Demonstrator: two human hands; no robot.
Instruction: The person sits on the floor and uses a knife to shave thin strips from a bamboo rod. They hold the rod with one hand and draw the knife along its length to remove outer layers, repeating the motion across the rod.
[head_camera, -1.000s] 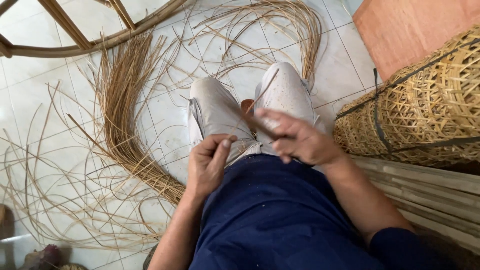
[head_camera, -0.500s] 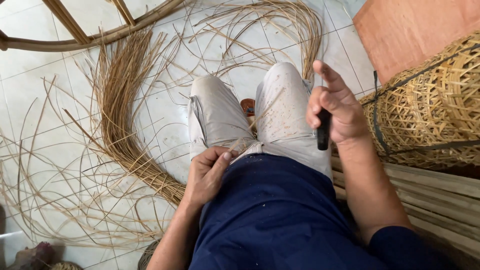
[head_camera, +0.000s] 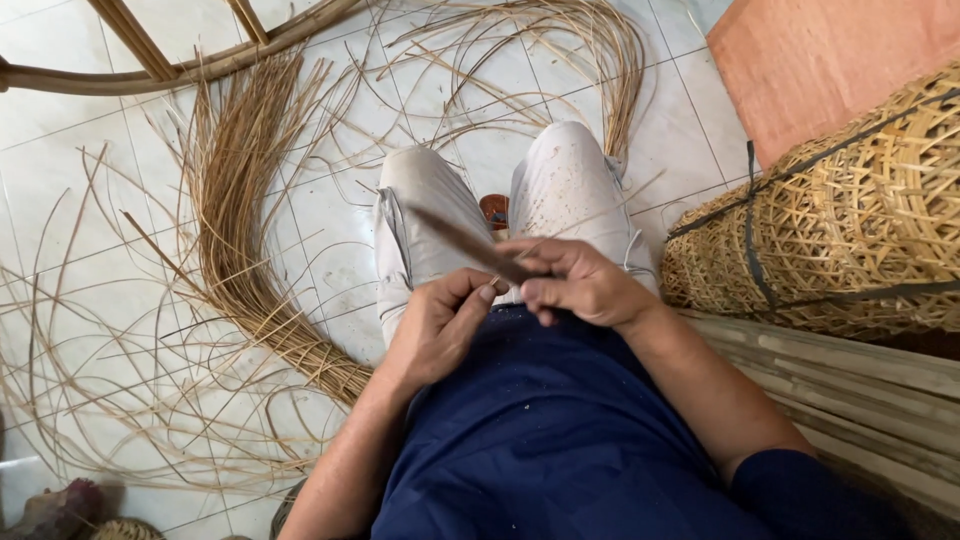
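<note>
Over the lap, right hand fingers clamp a knife; left hand fingers pinch together beneath its blade, near the basket.

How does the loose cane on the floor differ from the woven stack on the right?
The loose cane lies as separate thin strands, fanned out and curling over the tiled floor; the woven stack is worked into open lattice and stands as one bulky mass. The strands spread freely, though one bunch gathers near the person's left leg; the stack is bound by dark straps. Both share a pale straw-brown colour.
</note>
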